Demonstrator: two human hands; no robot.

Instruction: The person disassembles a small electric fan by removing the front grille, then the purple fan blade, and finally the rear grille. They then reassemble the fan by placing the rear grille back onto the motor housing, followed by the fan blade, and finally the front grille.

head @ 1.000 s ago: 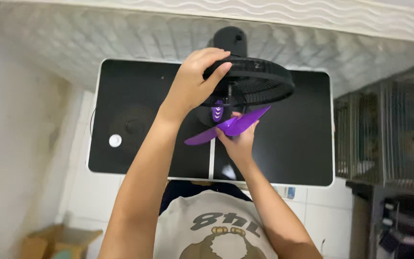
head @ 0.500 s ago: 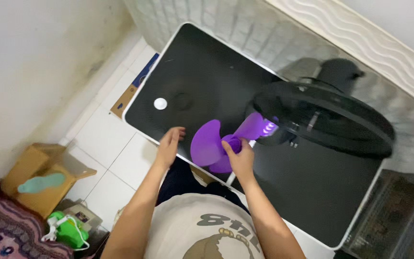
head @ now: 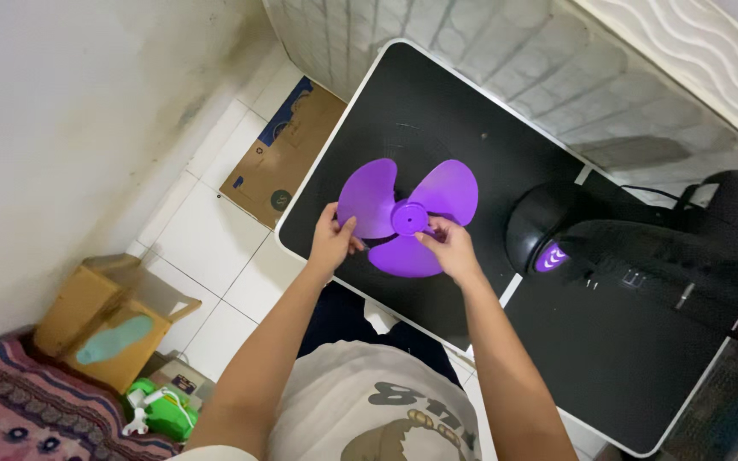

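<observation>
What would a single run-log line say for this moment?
left hand: grips blade edge | right hand: grips hub side | purple three-blade plastic fan propeller: held flat above black table | black fan body: lies right

Glossy black table (head: 437, 111) with white edging, black fan (head: 642, 256) seemingly lying on it, white tiled floor (head: 215, 248) below
</observation>
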